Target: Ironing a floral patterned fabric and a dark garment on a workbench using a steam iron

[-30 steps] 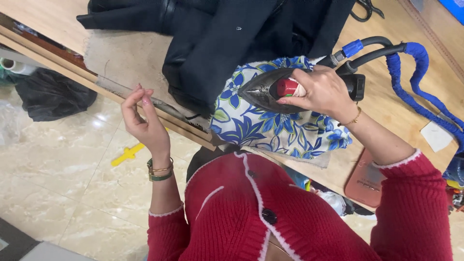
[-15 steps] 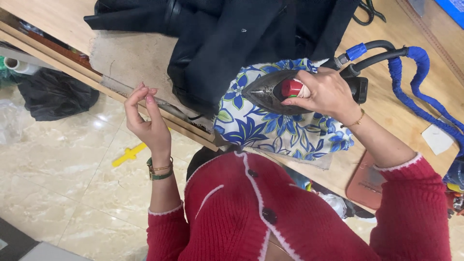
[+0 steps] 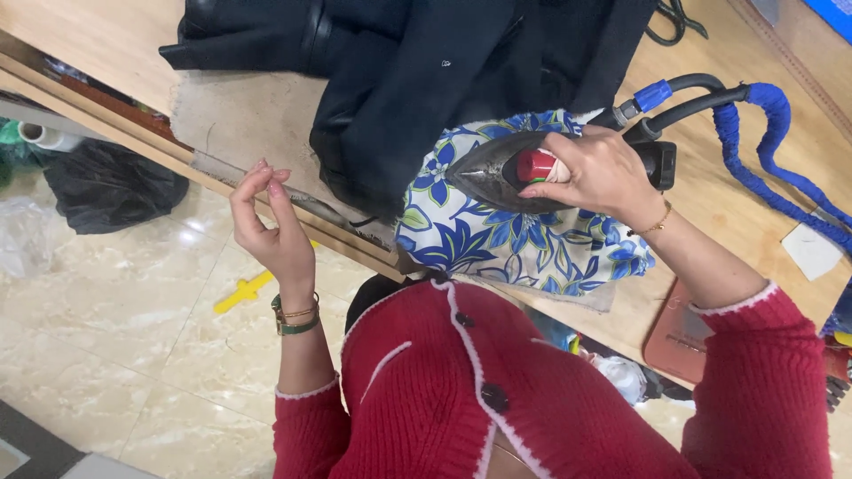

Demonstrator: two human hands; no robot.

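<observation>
Right hand [image 3: 596, 173] is wrapped around the handle of a dark steam iron [image 3: 497, 173], fingers closed tight on it, thumb side up by a red cap-like knob. The iron's soleplate sits flat on a blue-and-white floral cloth [image 3: 524, 244], tip aimed toward the left end of the worktop [image 3: 719, 204]. That cloth lies right at the near edge of the wooden worktop, just in front of the person's red cardigan.

Left hand [image 3: 271, 226] is out past the near edge, raised over the floor, fingers drawn together with thumb and fingertips pinched. Can't tell if there's a thread or anything in that pinch, too small. Green and gold bangles on that wrist.

A dark garment [image 3: 426, 71] is piled on the worktop just behind the floral cloth, touching it and running toward the far edge. Black hoses with a blue fitting [image 3: 652, 93] come off the back of the iron, and a blue wrapped cord [image 3: 772, 151] loops toward the right end.

Container-wise: a black plastic bag [image 3: 106, 182] sits on the tiled floor below the worktop's left end, contents not visible. A small pale square patch [image 3: 812, 251] lies on the worktop near the right edge. A yellow cross-shaped mark [image 3: 241, 293] is on the floor near the left wrist.
</observation>
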